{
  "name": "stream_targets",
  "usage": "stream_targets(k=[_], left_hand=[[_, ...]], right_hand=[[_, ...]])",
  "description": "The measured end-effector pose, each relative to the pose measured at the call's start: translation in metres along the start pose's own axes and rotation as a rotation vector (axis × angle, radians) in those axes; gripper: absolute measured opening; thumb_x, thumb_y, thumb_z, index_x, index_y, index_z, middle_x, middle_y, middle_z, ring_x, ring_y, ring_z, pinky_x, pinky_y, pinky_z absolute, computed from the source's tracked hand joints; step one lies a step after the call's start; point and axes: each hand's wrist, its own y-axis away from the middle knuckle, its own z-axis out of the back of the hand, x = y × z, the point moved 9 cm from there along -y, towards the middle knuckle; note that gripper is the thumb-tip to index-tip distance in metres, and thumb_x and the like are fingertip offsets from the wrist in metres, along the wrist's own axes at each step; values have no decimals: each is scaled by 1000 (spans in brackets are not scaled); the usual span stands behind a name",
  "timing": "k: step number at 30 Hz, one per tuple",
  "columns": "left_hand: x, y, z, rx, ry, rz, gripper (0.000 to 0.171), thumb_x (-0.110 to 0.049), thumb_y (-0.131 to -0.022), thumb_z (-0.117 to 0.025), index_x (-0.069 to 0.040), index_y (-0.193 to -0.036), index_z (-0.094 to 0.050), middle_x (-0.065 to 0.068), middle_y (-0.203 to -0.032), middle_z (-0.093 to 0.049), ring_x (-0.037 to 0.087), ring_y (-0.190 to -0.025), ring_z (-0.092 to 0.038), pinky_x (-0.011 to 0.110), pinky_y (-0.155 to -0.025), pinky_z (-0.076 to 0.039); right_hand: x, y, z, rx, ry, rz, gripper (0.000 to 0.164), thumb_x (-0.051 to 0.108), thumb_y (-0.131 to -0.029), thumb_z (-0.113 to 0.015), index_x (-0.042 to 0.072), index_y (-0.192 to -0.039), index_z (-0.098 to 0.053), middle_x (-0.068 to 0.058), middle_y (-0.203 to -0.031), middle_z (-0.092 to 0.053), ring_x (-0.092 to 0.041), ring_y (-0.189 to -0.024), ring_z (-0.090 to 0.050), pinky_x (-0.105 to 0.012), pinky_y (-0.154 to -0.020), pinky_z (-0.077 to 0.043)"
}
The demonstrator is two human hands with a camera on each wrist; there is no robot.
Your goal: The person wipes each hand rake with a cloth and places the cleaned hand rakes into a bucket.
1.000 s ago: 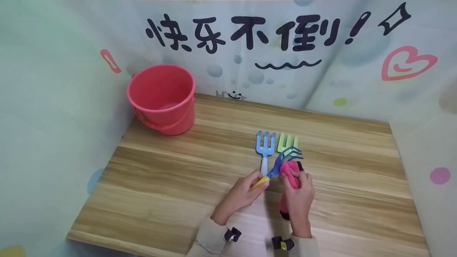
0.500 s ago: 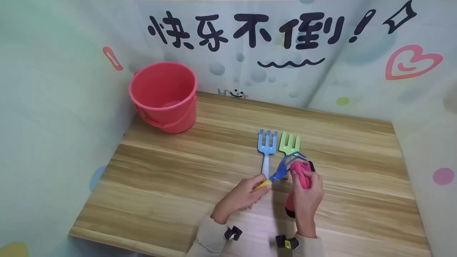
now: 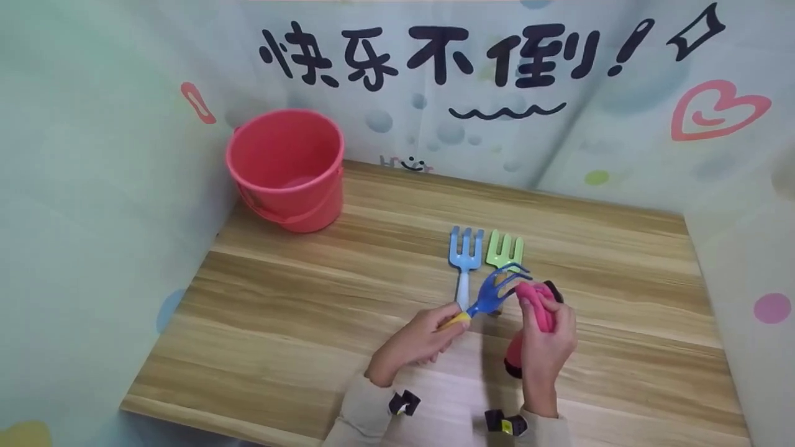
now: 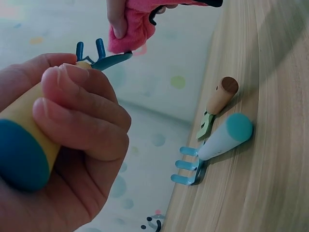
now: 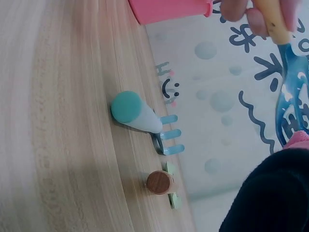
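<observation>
My left hand [image 3: 428, 332] grips the yellow handle [image 4: 36, 108] of a small blue hand rake [image 3: 490, 295], its tines raised toward the right. Bunched in my right hand [image 3: 549, 341] is a pink cloth [image 3: 535, 304] with black edging, its lower end [image 3: 514, 357] hanging beside the wrist. The cloth is right at the rake's tines, seen also in the right wrist view, where a large dark part of it fills the corner. Behind the hands, a light blue fork [image 3: 464, 254] with a white handle and a green fork [image 3: 506, 248] with a wooden handle lie side by side.
A red bucket [image 3: 320, 208] stands at the back left of the wooden table [image 3: 279, 316], its handle lowered against the side. Printed fabric walls [image 3: 385, 118] with lettering and drawings rise at the back and both sides. The table's front edge shows at lower left.
My right hand has moved right with the cloth, from across the rake's head out to its tine tips. My left hand keeps its grip, almost unmoved. More of the blue rake head shows.
</observation>
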Motion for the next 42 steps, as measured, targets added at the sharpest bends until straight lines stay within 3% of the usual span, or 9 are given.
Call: stream_targets(k=[8,13,17,22,27,42], left_hand=[[20,0,9,-88,-15,86,18,-31,-97,-49,-13,-95,-53,-5,-56,-44,6,-39,-39,17,-34,-32],[20,-2,15,-163,1,70,23,-34,-97,-48,-11,-99,-54,-5,-58,-46,7,-40,-41,17,-34,-33],[18,-2,16,-176,39,56,20,-34,-97,-48,-15,-97,-54,-6,-60,-47,6,-41,-41,16,-35,-33],[12,-1,18,-188,75,27,18,-32,-98,-47,-15,-94,-53,-5,-60,-47,7,-40,-41,16,-34,-33],[11,-1,17,-186,84,24,23,-33,-97,-48,-10,-95,-53,-6,-59,-47,7,-40,-41,17,-33,-32],[1,0,14,-197,63,-8,26,-31,-96,-51,-6,-100,-54,-5,-59,-47,7,-40,-40,16,-36,-33]], right_hand=[[-4,-12,23,-83,-74,-41,26,10,-78,-74,-4,-97,-63,0,-93,-59,-6,-83,-51,-17,-67,-41],[4,-10,12,36,-40,35,25,4,-77,-74,-5,-98,-64,0,-93,-59,-6,-80,-51,-16,-64,-42],[11,-5,-1,141,-14,95,24,1,-76,-74,-3,-98,-66,2,-92,-58,-6,-79,-49,-16,-63,-40],[21,2,-13,251,-8,156,24,4,-76,-75,2,-99,-67,-5,-91,-59,-6,-80,-49,-15,-63,-40],[33,9,-22,317,37,240,26,7,-75,-76,4,-100,-67,-9,-88,-58,-7,-79,-49,-13,-63,-42],[45,29,-45,519,133,331,25,11,-75,-77,11,-98,-68,-6,-87,-54,-13,-76,-50,-21,-60,-47]])
